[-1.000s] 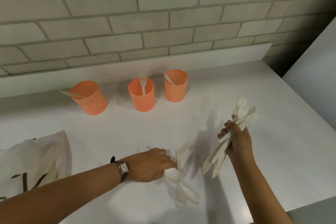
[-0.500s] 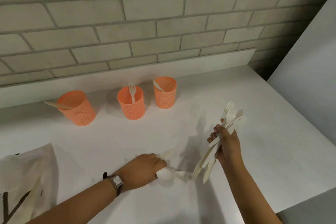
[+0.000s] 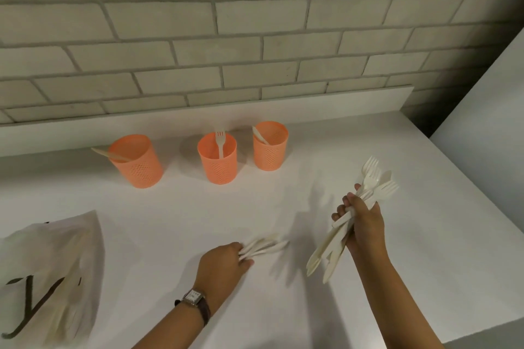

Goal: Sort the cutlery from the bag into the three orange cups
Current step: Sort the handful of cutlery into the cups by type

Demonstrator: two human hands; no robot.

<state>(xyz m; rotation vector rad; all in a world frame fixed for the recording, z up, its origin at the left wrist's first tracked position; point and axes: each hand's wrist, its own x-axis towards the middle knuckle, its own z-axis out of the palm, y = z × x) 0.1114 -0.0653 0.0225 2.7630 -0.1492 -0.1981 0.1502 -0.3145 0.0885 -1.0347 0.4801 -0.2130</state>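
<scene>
White counter [image 3: 170,218], left hand [image 3: 222,265] now grips cutlery [image 3: 265,246]

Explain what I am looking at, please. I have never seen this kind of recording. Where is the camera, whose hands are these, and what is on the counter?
There is no machine here. A person works bare-handed, and the single camera sits on their head, looking forward and down. On the white counter stand three orange cups: the left cup, the middle cup with a fork in it, and the right cup. A cloth bag lies at the left. The right hand grips a bundle of cutlery, mostly forks. The left hand, wearing a wristwatch, holds a few white pieces, too blurred to name.
</scene>
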